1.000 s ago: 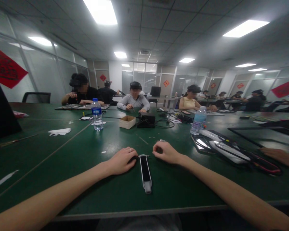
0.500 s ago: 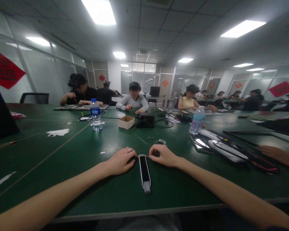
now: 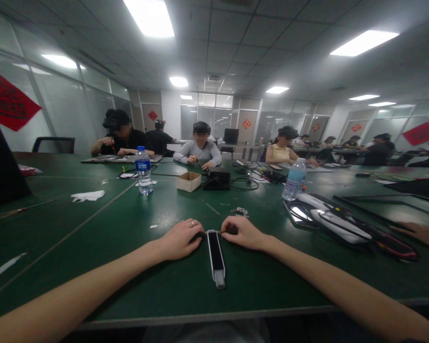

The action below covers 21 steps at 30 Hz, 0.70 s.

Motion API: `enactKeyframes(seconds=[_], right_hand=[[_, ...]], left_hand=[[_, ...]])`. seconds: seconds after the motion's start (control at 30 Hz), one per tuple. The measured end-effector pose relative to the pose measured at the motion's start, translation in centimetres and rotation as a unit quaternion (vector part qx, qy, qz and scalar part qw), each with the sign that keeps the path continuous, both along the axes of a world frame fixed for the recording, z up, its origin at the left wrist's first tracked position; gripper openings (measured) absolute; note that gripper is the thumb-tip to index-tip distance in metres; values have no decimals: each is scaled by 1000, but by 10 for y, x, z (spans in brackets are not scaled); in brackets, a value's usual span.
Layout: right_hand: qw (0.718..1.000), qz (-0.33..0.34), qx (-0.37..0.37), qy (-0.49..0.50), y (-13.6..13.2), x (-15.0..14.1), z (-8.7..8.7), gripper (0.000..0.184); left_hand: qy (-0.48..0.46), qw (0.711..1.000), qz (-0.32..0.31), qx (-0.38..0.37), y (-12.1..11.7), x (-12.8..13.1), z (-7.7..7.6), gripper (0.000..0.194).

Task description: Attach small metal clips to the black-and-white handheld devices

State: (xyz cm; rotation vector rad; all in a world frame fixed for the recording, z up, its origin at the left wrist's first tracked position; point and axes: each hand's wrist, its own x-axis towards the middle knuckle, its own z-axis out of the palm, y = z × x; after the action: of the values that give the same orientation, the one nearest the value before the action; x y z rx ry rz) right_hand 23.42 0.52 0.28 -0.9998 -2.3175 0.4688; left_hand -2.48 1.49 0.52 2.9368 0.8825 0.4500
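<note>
Head camera view: both hands are at the far end of a slim, white-edged device (image 3: 216, 252) that lies on the green table (image 3: 128, 295), its black face up and its grey tip towards the person. The left hand (image 3: 181, 238) rests palm down, fingers bent and close together, with the fingertips just beside the device's far left corner. The right hand (image 3: 243, 232) mirrors it from the other side, thumb and forefinger curled towards each other in a loop near the far right corner. A thin piece (image 3: 219, 232) seems to stick out sideways there, reaching towards the right fingertips; whether either hand actually pinches anything is too small to tell.

The step in hand looks like fine fingertip work at that far end, the device lying flat and the hands facing each other across it. As a judgement, the next move calls for the left fingers to steady the body while the right fingertips work lightly and level with the thin piece, since a sideways push could swing the narrow device round on the smooth surface.

Small metallic bits (image 3: 240, 212) lie just beyond the right hand. Farther off stand an open box (image 3: 188, 183) and a blue-capped bottle (image 3: 143, 172); white devices with cables (image 3: 338, 224) lie to the right.
</note>
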Motion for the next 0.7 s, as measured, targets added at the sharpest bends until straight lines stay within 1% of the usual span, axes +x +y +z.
enactKeyframes(seconds=[0.17, 0.3, 0.4, 0.5, 0.6, 0.7], right_hand=[[1000, -7, -6, 6, 1, -2, -3, 10], [1000, -8, 11, 5, 2, -2, -6, 11], [1000, 3, 24, -4, 3, -2, -5, 13], [999, 29, 35, -19, 3, 0, -3, 16], [993, 46, 79, -67, 2, 2, 2, 20], [979, 14, 152, -133, 3, 9, 11, 25]], left_hand=[[0, 1000, -4, 6, 1, 0, -2, 15], [6, 1000, -1, 5, 2, 0, -2, 16], [9, 1000, 2, 5, 1, 0, -1, 16], [10, 1000, 5, 3, -1, 0, 1, 16], [8, 1000, 4, 1, -1, -1, 1, 16], [6, 1000, 3, 3, -1, -1, 1, 15]])
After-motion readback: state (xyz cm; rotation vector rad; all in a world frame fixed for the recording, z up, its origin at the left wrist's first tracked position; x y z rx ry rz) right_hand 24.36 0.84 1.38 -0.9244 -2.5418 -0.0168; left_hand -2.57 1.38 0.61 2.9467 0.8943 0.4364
